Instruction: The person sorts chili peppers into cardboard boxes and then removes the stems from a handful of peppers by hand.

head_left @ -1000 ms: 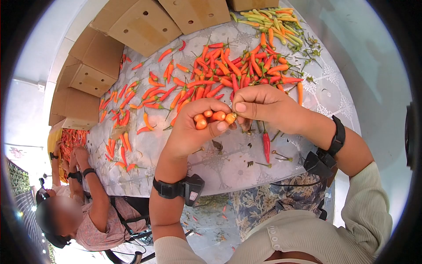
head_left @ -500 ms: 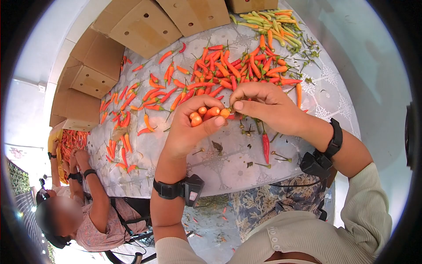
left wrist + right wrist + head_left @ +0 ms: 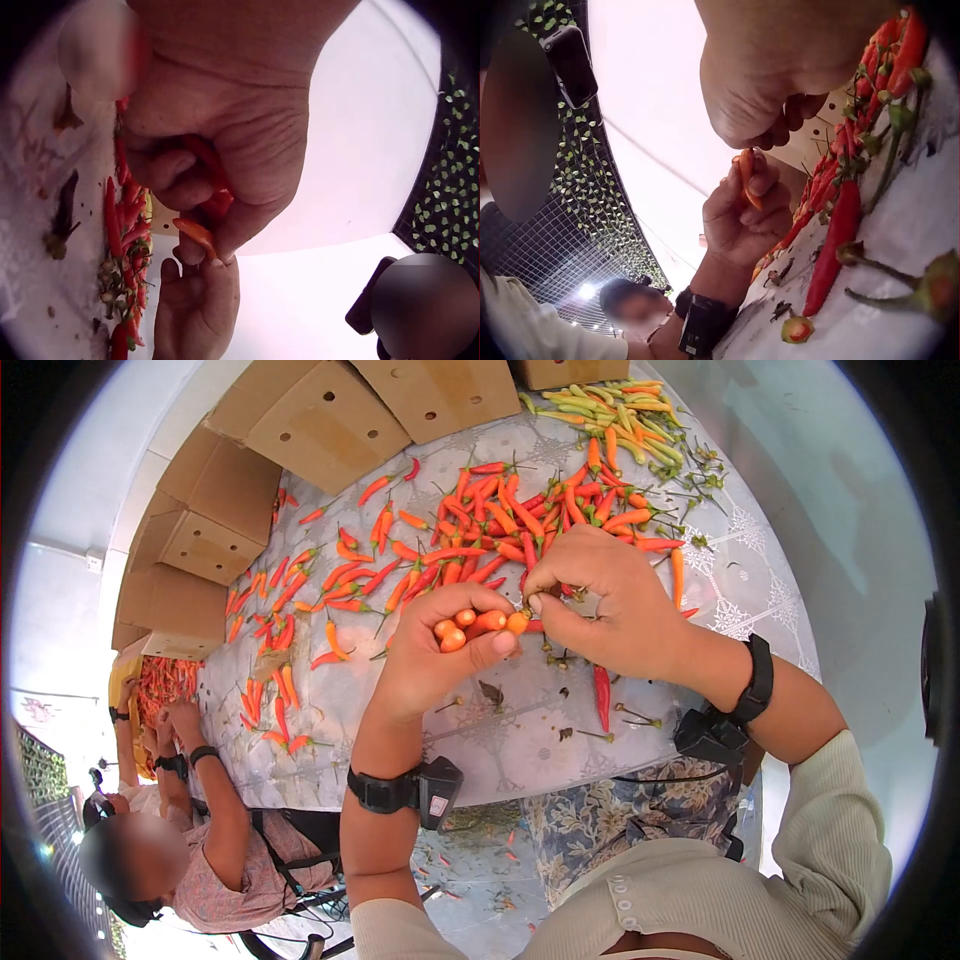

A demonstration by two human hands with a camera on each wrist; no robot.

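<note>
Curled round several orange-red chillies point(image 3: 453, 639), the left hand point(image 3: 430, 660) holds one more orange chilli point(image 3: 517, 623) out between thumb and forefinger. At that chilli's top end, the right hand point(image 3: 615, 605) pinches with thumb and forefinger; the stem there is mostly covered. In the left wrist view red chillies show inside the left hand point(image 3: 217, 135), with an orange chilli point(image 3: 195, 232) between the two hands. The right wrist view shows the orange chilli point(image 3: 748, 178) in the left hand's fingers, just below the right hand point(image 3: 780, 82).
Red and orange chillies point(image 3: 500, 510) are heaped and scattered over the patterned tablecloth point(image 3: 520, 750). Yellow-green chillies point(image 3: 610, 410) lie at the far end. Loose stems point(image 3: 640, 718) lie by the right hand. Cardboard boxes point(image 3: 330, 425) line the far side. Another person point(image 3: 240, 860) sits at the left.
The right hand has shifted slightly and its knuckles have risen, with its fingertips still at the chilli's top end. The left hand has barely moved and keeps its bunch.
</note>
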